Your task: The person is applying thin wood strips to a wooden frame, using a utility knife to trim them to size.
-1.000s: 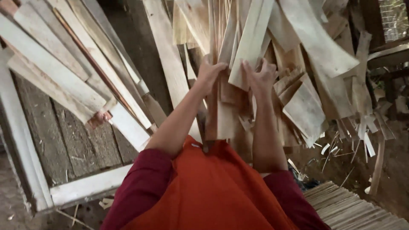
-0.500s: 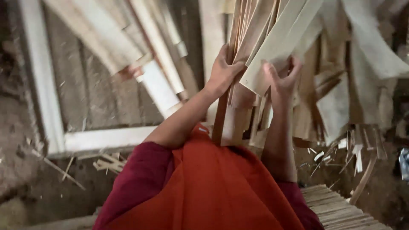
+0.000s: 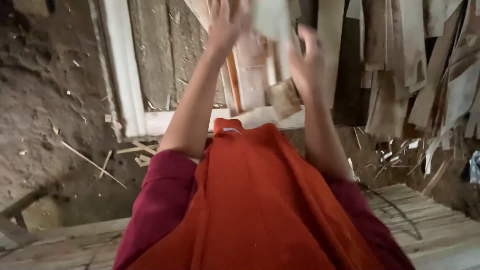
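Dirt floor (image 3: 47,100) and a white-framed wooden pallet (image 3: 122,75) are filling the head view, thin wood slats (image 3: 395,60) hanging at the far right. I'm raising both arms over an orange cloth (image 3: 250,200). Left hand (image 3: 225,22) and right hand (image 3: 305,62) are sitting apart, fingers spread, flanking a blurred pale slat (image 3: 272,22) near the frame's top edge. Grip: can't tell. Its long axis is running roughly vertical, pointing away from me, seemingly to steady it.
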